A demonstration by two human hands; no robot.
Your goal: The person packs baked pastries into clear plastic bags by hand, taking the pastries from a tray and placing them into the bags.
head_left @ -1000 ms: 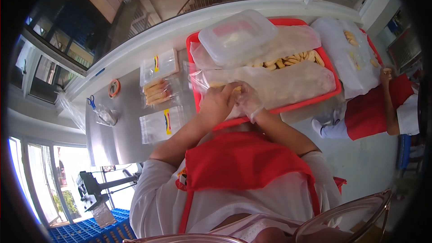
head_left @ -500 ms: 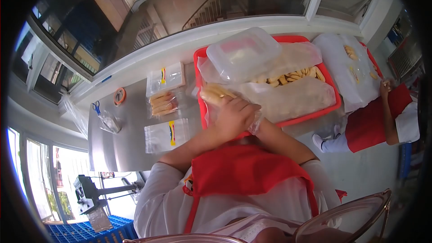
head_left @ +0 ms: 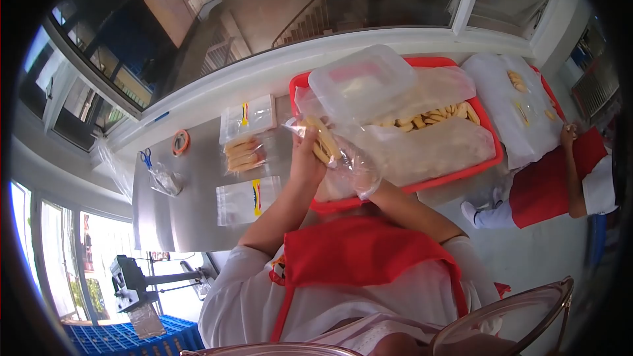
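Note:
My left hand point(head_left: 307, 157), bare, is wrapped round a small clear plastic bag of pale yellow, finger-shaped food pieces point(head_left: 320, 140). The bag is tilted above the left end of the red tray point(head_left: 497, 151). At its right side, my right hand point(head_left: 356, 166), in a loose clear plastic glove, has its fingers closed against the bag; glare and folds partly hide them. More finger-shaped pieces point(head_left: 435, 117) lie in the tray between sheets of translucent liner point(head_left: 422, 148). A translucent plastic container point(head_left: 361, 82) rests over the tray's back left part.
On the steel table point(head_left: 188, 184) lie a filled bag point(head_left: 242, 155), labelled flat bags point(head_left: 248, 202), orange tape point(head_left: 180, 142) and blue-handled scissors point(head_left: 145, 157). A second lined tray point(head_left: 511, 109) stands right, beside a co-worker in a red apron point(head_left: 554, 175). A window sill point(head_left: 264, 59) borders the back.
My hands were clasped one over the other around the bag. Now they have moved apart; the left has turned upright around the bag, and the gloved right hand shows beside it.

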